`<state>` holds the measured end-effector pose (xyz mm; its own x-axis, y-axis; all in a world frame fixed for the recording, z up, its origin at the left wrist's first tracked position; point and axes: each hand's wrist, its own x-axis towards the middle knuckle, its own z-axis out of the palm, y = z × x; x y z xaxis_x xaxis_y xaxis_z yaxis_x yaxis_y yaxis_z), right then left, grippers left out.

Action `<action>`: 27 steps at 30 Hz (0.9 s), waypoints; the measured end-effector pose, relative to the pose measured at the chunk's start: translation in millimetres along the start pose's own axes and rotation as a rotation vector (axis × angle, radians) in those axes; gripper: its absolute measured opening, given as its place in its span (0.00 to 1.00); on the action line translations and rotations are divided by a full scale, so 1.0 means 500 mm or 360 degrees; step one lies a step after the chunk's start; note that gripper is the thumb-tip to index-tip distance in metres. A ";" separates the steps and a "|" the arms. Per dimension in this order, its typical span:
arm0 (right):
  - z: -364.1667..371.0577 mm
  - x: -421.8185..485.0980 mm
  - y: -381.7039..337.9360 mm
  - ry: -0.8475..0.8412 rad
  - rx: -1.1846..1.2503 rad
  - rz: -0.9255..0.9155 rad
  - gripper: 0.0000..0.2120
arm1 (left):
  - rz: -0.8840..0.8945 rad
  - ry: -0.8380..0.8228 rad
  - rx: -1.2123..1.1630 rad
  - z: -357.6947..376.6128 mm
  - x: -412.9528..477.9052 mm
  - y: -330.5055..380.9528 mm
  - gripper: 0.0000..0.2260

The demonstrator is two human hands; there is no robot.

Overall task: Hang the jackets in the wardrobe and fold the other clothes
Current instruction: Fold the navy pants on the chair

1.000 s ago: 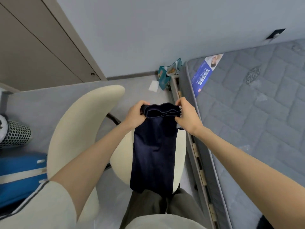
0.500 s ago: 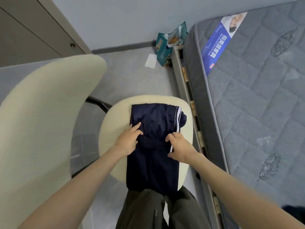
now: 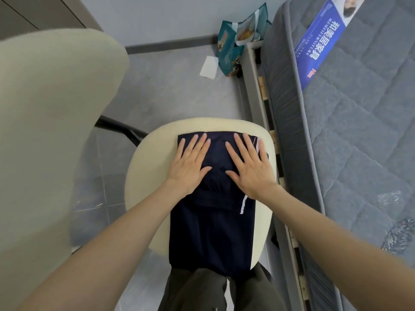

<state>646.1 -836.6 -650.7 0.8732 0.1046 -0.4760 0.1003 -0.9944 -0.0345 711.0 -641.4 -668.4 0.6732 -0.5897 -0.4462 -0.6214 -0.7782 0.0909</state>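
Navy trousers (image 3: 213,232) with a white side stripe lie folded on the cream chair seat (image 3: 143,176) at the centre of the frame. Left hand (image 3: 188,164) and right hand (image 3: 249,167) press flat on the folded upper part, fingers straight and spread. A grey mattress (image 3: 359,131) fills the right side; a teal bag (image 3: 235,43) and white paper (image 3: 208,67) sit on the floor at upper centre.

Single view: head cam, wide-angle, high above chair seat (image 3: 143,171), aimed steeply down & slightly fwd. Close: left hand (image 3: 190,162) & right hand (image 3: 249,167) reach over seat mid-frame. Mattress (image 3: 359,131) right of seat, backrest (image 3: 49,131) left.
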 end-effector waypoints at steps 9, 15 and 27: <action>-0.013 0.033 0.026 0.0348 0.0415 0.0161 0.20 | -0.0108 0.0405 -0.0405 0.002 0.029 -0.043 0.18; -0.038 0.053 0.064 -0.0114 0.0695 0.0509 0.31 | -0.0173 -0.0024 -0.0530 -0.021 0.062 -0.070 0.34; -0.144 -0.030 0.062 0.0140 0.0447 0.0453 0.15 | -0.0134 0.0198 -0.0365 -0.153 0.007 -0.057 0.09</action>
<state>670.4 -867.8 -581.4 0.8859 -0.1866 -0.4248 -0.2750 -0.9486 -0.1568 761.9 -637.7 -604.4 0.7715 -0.5316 -0.3496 -0.4635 -0.8460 0.2635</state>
